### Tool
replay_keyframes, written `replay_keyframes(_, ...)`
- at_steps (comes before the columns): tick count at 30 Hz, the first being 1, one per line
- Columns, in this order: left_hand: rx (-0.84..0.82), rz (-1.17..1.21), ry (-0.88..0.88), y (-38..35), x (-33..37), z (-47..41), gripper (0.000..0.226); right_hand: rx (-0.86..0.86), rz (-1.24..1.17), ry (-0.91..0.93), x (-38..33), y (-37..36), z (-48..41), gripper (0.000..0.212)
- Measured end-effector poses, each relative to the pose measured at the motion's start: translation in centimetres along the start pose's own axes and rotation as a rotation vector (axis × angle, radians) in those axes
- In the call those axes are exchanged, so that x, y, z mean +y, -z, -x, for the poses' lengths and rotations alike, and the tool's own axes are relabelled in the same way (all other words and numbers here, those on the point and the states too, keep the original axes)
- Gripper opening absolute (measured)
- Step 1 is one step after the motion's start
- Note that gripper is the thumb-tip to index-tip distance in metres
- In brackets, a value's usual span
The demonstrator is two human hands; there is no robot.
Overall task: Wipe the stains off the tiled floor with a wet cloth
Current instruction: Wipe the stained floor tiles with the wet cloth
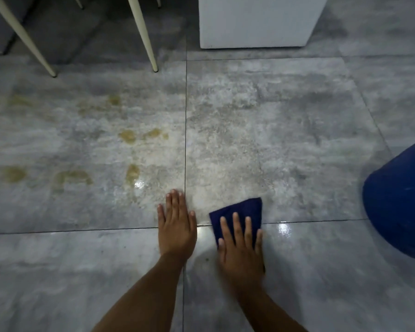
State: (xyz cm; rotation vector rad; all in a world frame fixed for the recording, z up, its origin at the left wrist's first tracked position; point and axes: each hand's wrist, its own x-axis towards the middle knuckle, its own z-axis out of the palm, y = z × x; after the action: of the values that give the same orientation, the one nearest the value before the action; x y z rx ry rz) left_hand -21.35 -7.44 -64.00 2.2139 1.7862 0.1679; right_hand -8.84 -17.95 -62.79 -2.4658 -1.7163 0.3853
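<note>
Nearest: glossy grey tiled floor [297, 271], mottled like stone, cut by thin dark grout lines, with wet glints here and there. On it, left hand [176, 230] laid flat, palm down, fingers straight and close together, holding nothing, just beside the grout crossing. Just to its right, right hand [241, 245] pressed flat on a dark blue cloth [240, 208], fingers straight and slightly spread. Soft folded fabric, one angular corner poking out beyond the fingertips, lying across a grout line. Farther out on the left tile, yellowish-brown stains [127, 135], blotchy and smeared, well apart from the cloth. At the right edge, a rounded, tapered blue bucket [400, 207]. Farthest, two slim tapered cream legs [144, 34] and a white boxy block [256, 22] standing on the floor.
</note>
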Motion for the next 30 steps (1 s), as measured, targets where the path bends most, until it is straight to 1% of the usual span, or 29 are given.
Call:
replay_keyframes(2, 0.01, -0.002, 0.001, -0.2, -0.2, -0.2, 0.061, -0.003, 0.032, 0.144, -0.5, 0.0, -2.7, 0.052)
replay_keyframes(4, 0.013, -0.014, -0.002, -0.3, -0.3, -0.3, 0.06, 0.002, 0.109, 0.213, -0.4, 0.4, -6.1, 0.052)
replay_keyframes(5, 0.013, -0.019, -0.006, -0.3, -0.3, -0.4, 0.06, 0.003, 0.132, 0.189, 0.2, 0.7, -7.4, 0.053)
replay_keyframes(8, -0.006, 0.005, -0.014, -0.2, -0.8, -0.3, 0.06, 0.063, 0.022, -0.061, 1.0, 0.6, -7.0, 0.054)
replay_keyframes(9, -0.003, 0.009, -0.015, -0.1, -0.9, -0.3, 0.06, 0.074, -0.013, -0.112, 0.4, 0.6, -5.7, 0.054)
replay_keyframes(10, -0.008, 0.011, -0.017, 0.0, -0.9, -0.3, 0.06, 0.051, -0.024, -0.106, -0.3, 0.5, -4.2, 0.054)
replay_keyframes(12, -0.016, 0.003, 0.002, 0.6, -1.2, 0.0, 0.059, -0.037, -0.011, 0.057, -1.9, -0.2, -2.0, 0.056)
replay_keyframes(14, 0.006, 0.0, 0.069, 1.6, -2.4, 0.4, 0.061, -0.092, 0.017, 0.219, -3.1, -0.5, -3.1, 0.058)
replay_keyframes(16, 0.027, 0.002, 0.148, 2.6, -4.4, 0.7, 0.064, -0.073, 0.072, 0.301, -3.6, -0.2, -6.3, 0.058)
replay_keyframes(17, 0.052, -0.003, 0.185, 3.1, -5.8, 0.9, 0.066, -0.063, 0.109, 0.309, -3.5, 0.0, -7.9, 0.058)
replay_keyframes(18, 0.08, -0.009, 0.225, 3.6, -7.2, 1.0, 0.068, -0.079, 0.114, 0.26, -3.1, 0.2, -9.1, 0.058)
replay_keyframes(19, 0.102, -0.015, 0.27, 4.0, -8.8, 1.2, 0.069, -0.084, 0.083, 0.166, -2.8, 0.1, -9.4, 0.058)
replay_keyframes(21, 0.144, -0.026, 0.359, 4.7, -11.7, 1.1, 0.071, -0.017, -0.005, -0.029, -3.8, -0.1, -7.9, 0.057)
replay_keyframes(22, 0.159, -0.027, 0.398, 5.1, -12.8, 1.0, 0.071, 0.002, -0.031, -0.044, -5.0, -0.2, -6.3, 0.056)
replay_keyframes(23, 0.163, -0.025, 0.431, 5.4, -13.7, 0.8, 0.072, -0.032, -0.052, 0.017, -6.6, -0.4, -4.5, 0.054)
replay_keyframes(25, 0.161, -0.023, 0.493, 6.0, -14.9, 0.1, 0.07, -0.111, -0.048, 0.217, -9.7, -1.3, -2.6, 0.053)
replay_keyframes(28, 0.172, -0.027, 0.545, 6.2, -16.0, -1.4, 0.067, -0.123, -0.015, 0.43, -14.1, -2.5, -4.9, 0.051)
replay_keyframes(30, 0.154, -0.001, 0.561, 6.0, -16.2, -2.0, 0.068, -0.133, 0.047, 0.511, -15.7, -2.8, -7.4, 0.053)
